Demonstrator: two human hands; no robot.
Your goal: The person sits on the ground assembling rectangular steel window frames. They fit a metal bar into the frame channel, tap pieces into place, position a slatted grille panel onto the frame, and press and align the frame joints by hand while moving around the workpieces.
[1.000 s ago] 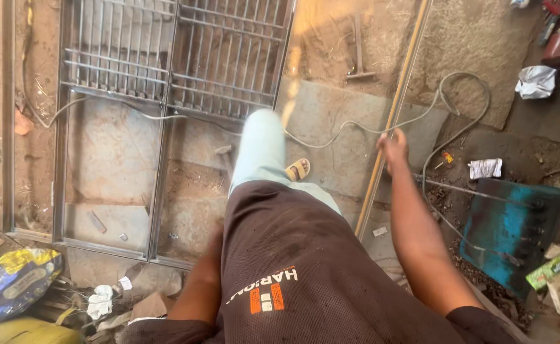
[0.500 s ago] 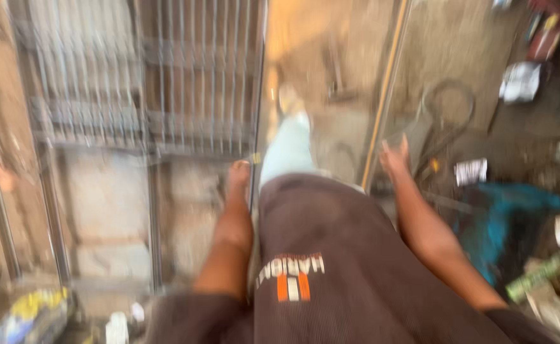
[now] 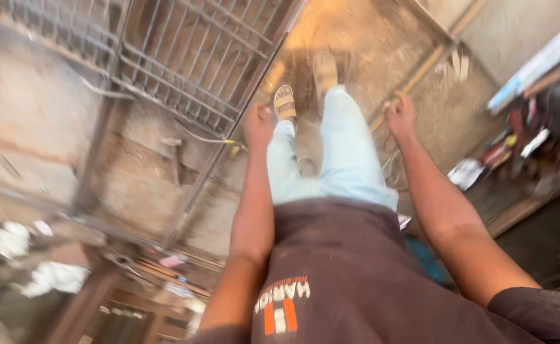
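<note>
Both arms stretched downward, left hand and right hand hanging empty, fingers loosely curled

Both hands, left hand and right hand, hang empty beside a metal grille.

Matt metal grille, rough ground

Whole view motion-blurred. Left hand: fingers smeared, grip unreadable. Right hand: near long bar, contact unclear. Metal grille: cut off at far and left edges. Clutter at right: coloured shapes, kinds untellable. White scraps near left: smeared. Far sandal: outline only. Shirt: cut off at near edge.
</note>
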